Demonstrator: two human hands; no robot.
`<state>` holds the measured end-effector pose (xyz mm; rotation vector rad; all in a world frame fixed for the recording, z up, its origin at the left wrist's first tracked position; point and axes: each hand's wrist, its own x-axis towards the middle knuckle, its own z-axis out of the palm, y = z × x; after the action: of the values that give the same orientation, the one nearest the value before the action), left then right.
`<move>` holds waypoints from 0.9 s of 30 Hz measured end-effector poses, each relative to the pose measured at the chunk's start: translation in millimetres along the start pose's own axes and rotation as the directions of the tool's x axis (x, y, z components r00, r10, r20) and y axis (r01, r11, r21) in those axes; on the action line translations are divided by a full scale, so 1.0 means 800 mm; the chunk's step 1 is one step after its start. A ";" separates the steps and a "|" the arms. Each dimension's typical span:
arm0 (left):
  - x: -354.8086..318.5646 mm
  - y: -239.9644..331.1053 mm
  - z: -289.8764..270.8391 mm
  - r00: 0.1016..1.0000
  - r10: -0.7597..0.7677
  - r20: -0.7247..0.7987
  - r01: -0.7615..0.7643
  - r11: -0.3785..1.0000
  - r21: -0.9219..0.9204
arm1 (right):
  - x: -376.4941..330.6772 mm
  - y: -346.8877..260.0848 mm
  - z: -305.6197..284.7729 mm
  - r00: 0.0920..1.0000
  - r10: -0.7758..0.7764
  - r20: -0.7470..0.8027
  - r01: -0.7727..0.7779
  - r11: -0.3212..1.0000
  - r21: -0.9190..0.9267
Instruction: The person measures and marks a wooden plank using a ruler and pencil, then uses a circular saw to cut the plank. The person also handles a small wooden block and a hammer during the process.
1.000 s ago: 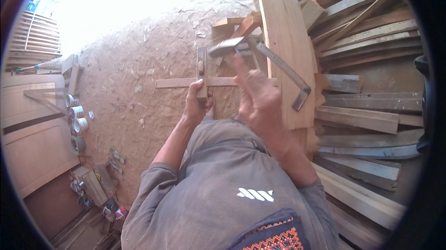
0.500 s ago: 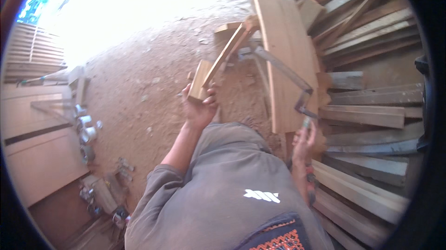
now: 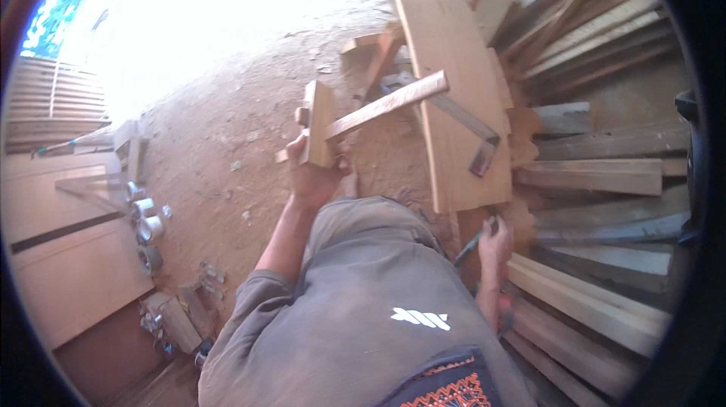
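Observation:
My left hand point(image 3: 314, 180) is closed around a wooden marking gauge point(image 3: 321, 123), its thick block upright in the fingers. The gauge's long stem slants up to the right, its end over the edge of a wide plank point(image 3: 457, 52). A metal L-shaped square point(image 3: 484, 151) appears to rest on that plank, partly behind the stem. Below the plank's near end, my right hand point(image 3: 495, 244) is closed on a thin green stick point(image 3: 469, 247), perhaps a pencil; its kind is unclear. The two hands are well apart.
Stacked timber point(image 3: 597, 176) fills the right side. Wooden panels point(image 3: 79, 271) lie at the left, with several white rolls point(image 3: 147, 222) beside them. Small metal pieces point(image 3: 212, 278) are on the dirt floor point(image 3: 204, 157). Offcuts point(image 3: 359, 44) stand beyond the plank.
The gauge has turned in my left hand, its stem swinging down to the right toward the plank. My right hand has moved lower, away from the square, and the green stick now points down-left.

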<state>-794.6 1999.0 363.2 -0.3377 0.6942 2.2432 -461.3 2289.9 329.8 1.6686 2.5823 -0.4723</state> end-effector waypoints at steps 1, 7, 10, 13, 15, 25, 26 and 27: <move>-0.001 -0.005 0.000 0.999 0.023 -0.037 -0.020 0.997 0.072 | 0.026 -0.020 -0.004 0.992 -0.107 -0.063 0.114 0.986 0.123; -0.012 -0.012 -0.012 0.992 0.043 -0.121 -0.002 0.947 0.322 | 0.178 -0.116 0.004 0.866 -0.430 -0.255 0.464 0.882 0.086; -0.021 -0.008 -0.028 0.994 0.060 -0.093 -0.022 0.930 0.367 | 0.209 -0.112 0.005 0.874 -0.467 -0.133 0.480 0.873 0.086; -0.036 -0.007 -0.047 0.989 0.085 -0.123 -0.034 0.929 0.369 | 0.206 -0.104 0.009 0.894 -0.445 -0.055 0.448 0.888 0.101; -0.042 -0.009 -0.058 0.979 0.111 -0.169 -0.050 0.943 0.329 | 0.200 -0.107 0.014 0.881 -0.447 -0.153 0.457 0.889 0.035; -0.042 -0.011 -0.066 0.976 0.130 -0.174 -0.067 0.943 0.325 | 0.172 -0.114 0.002 0.946 -0.299 0.128 0.103 0.650 0.753; -0.044 -0.011 -0.064 0.979 0.120 -0.163 -0.062 0.944 0.324 | 0.166 -0.113 -0.003 0.940 -0.251 0.229 -0.088 0.470 0.879; -0.044 -0.009 -0.061 0.983 0.111 -0.144 -0.058 0.943 0.329 | 0.162 -0.114 -0.010 0.951 -0.269 0.155 -0.050 0.361 0.931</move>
<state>-763.7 1954.3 335.9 -0.3325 1.1664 2.1486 -597.0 2371.9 334.4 1.3079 2.2217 -2.3747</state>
